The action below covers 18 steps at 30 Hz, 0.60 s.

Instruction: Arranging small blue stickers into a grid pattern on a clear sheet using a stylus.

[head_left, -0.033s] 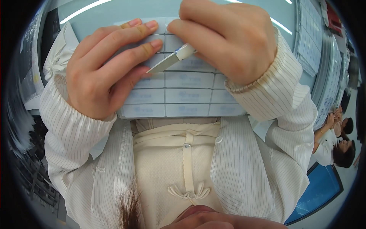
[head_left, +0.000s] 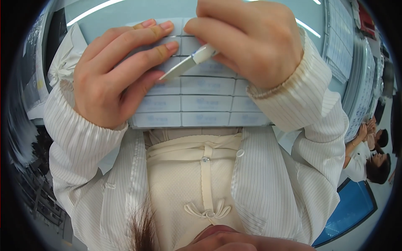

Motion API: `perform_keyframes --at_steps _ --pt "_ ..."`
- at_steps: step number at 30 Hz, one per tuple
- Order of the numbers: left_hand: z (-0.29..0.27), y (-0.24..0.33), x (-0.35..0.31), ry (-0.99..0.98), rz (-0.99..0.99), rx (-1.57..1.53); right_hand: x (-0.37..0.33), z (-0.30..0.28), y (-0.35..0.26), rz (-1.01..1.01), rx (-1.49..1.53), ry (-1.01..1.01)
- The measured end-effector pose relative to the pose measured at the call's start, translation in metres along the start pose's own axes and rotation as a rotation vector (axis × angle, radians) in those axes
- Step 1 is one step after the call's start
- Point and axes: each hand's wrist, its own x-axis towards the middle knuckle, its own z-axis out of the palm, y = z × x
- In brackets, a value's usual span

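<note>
Small white boxes (head_left: pixel 207 86) with faint blue print lie packed in neat rows right in front of my body. My left hand (head_left: pixel 121 73) rests over their left part, fingers stretched toward the middle and tips on the far boxes; it grips nothing. A small knife (head_left: pixel 180 68) with a flat metal blade and white grip is pinched in my right hand (head_left: pixel 255 46), which is closed above the right part of the rows. The blade slants down and left, its tip close to my left thumb. My right fingertips are partly hidden.
Further stacked white boxes (head_left: pixel 338 37) stand on the right, beside clear plastic-looking stacks (head_left: pixel 362 83). A knotted white bag (head_left: pixel 67 56) sits left of my left wrist. Two people (head_left: pixel 368 157) are at far right, near a blue screen-like panel (head_left: pixel 349 211).
My right hand with the knife has shifted very slightly up and the blade's angle has turned a little. My left hand stays nearly where it was.
</note>
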Motion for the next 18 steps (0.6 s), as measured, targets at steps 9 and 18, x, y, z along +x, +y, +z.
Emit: perform_keyframes --at_steps 9,18 --pt "0.003 0.000 -0.001 0.025 -0.007 0.014 -0.030 0.060 0.059 -0.585 0.096 0.641" --pt "0.006 0.001 -0.004 0.081 -0.019 0.035 -0.034 0.021 0.018 0.027 0.228 0.114"
